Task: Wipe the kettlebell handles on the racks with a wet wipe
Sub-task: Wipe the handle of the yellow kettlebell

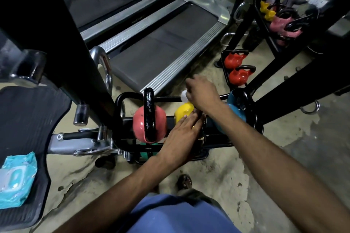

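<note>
Wiping step was on: right grip [202,92] clutched the wet wipe [184,96] over the yellow kettlebell [182,112], mid-rack [119,104]; left grip [181,138] lay flat, released, steadying it. Next, likely, the pink kettlebell [139,125] needed its handle rubbed.
</note>
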`<action>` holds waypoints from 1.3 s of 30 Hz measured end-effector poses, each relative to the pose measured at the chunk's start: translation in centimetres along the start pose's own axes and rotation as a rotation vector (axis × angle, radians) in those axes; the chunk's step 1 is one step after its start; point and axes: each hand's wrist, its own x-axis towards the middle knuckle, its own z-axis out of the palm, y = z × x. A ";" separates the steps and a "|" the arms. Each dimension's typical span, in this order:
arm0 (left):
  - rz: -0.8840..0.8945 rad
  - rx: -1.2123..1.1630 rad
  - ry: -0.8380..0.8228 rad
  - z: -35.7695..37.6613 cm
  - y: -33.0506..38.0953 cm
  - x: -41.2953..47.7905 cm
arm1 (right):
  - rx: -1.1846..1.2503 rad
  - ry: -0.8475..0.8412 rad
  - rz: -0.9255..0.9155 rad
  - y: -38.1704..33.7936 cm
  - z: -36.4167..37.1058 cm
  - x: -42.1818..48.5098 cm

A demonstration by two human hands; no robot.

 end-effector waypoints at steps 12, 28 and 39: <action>-0.017 0.035 0.050 -0.4 1.0 -0.1 | 0.143 0.275 0.007 0.9 0.0 -1.3; -0.087 0.054 0.031 -0.1 2.3 0.0 | 1.933 -0.322 1.018 2.3 1.9 -3.9; -0.107 0.099 -0.021 2.2 3.4 -2.6 | 0.207 0.131 -0.167 1.8 1.9 -1.9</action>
